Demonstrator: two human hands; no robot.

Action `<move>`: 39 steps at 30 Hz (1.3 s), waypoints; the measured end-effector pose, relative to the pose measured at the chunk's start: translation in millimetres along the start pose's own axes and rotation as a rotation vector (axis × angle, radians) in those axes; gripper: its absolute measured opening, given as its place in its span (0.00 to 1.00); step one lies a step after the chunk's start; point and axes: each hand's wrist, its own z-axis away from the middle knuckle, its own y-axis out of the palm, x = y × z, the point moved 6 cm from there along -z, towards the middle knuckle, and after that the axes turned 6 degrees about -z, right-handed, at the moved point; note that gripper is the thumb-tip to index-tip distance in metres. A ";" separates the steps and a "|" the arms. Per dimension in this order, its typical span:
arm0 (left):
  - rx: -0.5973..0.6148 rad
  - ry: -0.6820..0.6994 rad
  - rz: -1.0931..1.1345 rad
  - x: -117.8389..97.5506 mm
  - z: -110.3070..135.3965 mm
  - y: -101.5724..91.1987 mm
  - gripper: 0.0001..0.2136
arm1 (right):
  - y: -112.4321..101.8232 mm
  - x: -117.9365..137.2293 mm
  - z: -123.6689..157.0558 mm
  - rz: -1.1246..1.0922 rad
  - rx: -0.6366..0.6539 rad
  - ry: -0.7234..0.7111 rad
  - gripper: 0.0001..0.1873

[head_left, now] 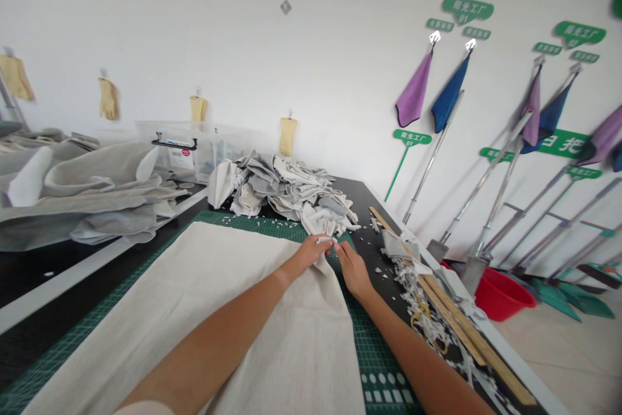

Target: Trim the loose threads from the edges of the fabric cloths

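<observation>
Cloth of off-white woven fabric (146, 285) lies spread on a green gridded cutting mat (369, 344) over the black tabletop (29, 269), its far right corner between the left grip (311, 250) and the right grip (354, 269), the remainder stretching left and toward us. We see both clenched on that corner, thumbs against fingers. It looks plain and lightly creased, puckering below the pinch, near a heap of grey and off-white fabric pieces (286, 185).
</observation>
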 end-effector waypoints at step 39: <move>0.038 -0.015 -0.057 2.2 -0.3 2.9 0.20 | 1.0 -5.4 -1.7 -0.011 -0.002 -0.005 0.22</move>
